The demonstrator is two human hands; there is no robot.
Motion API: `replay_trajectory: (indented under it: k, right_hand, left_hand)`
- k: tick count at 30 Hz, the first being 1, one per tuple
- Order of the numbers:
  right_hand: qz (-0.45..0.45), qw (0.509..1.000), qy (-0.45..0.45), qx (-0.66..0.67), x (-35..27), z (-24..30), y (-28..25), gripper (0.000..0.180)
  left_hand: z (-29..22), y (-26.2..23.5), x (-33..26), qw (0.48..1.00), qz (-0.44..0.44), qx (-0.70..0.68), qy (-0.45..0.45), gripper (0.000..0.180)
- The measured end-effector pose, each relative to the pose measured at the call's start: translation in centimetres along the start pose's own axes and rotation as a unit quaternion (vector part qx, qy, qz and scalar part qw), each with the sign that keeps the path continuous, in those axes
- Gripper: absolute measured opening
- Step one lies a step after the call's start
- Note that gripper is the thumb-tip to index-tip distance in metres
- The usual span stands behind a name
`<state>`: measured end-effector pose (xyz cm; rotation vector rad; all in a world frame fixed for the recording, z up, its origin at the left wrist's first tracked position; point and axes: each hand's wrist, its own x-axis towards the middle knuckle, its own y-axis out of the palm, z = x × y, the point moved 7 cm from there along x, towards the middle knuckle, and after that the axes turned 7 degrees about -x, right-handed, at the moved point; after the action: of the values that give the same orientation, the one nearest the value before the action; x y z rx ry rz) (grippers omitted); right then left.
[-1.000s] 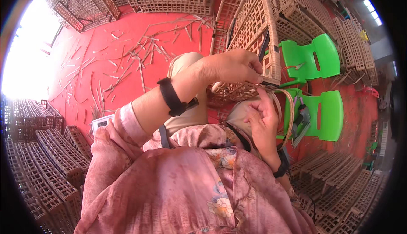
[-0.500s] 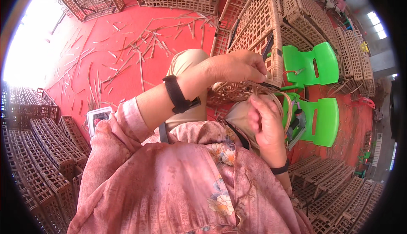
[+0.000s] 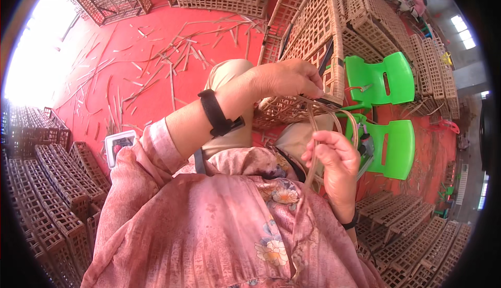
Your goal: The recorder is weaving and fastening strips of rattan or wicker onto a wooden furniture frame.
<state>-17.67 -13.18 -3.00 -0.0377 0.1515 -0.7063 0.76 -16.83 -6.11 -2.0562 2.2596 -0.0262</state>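
Note:
A woven cane basket [image 3: 310, 34] with an open lattice stands tilted against my knees. My left hand [image 3: 292, 79] reaches across to its near lower corner, the fingers bent together at the rim; what they pinch, if anything, is hidden. Below it, my right hand [image 3: 336, 165] is closed on a pale brown cane strip [image 3: 313, 152] between thumb and fingers. That strip runs from the basket's corner down past my shirt. Another length of cane loops out to the right of my right hand.
Two green plastic chairs [image 3: 383, 81] stand at the right, with tools on the nearer one. Cane offcuts [image 3: 172, 61] litter the red floor. Stacked lattice baskets [image 3: 52, 194] line both sides. A white-edged device [image 3: 119, 147] lies by my left sleeve. A person [image 3: 417, 3] is far off right.
My right hand has turned and closed on the cane strip, which now stretches down across my shirt. My left hand stays at the basket's corner.

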Motion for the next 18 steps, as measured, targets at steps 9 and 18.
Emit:
replay_trajectory:
  k: [9, 18]
  right_hand:
    - [0.019, 0.988, -0.153, -0.029, 0.2, 2.4, 0.1, 0.031]
    - [-0.003, 0.785, -0.403, -0.471, -0.1, 4.1, 2.9, 0.034]
  left_hand:
    - [0.3, 0.1, -0.1, 1.000, -0.002, -0.030, -0.004, 0.028]
    - [0.2, 0.0, -0.1, 1.000, -0.004, -0.015, -0.004, 0.025]
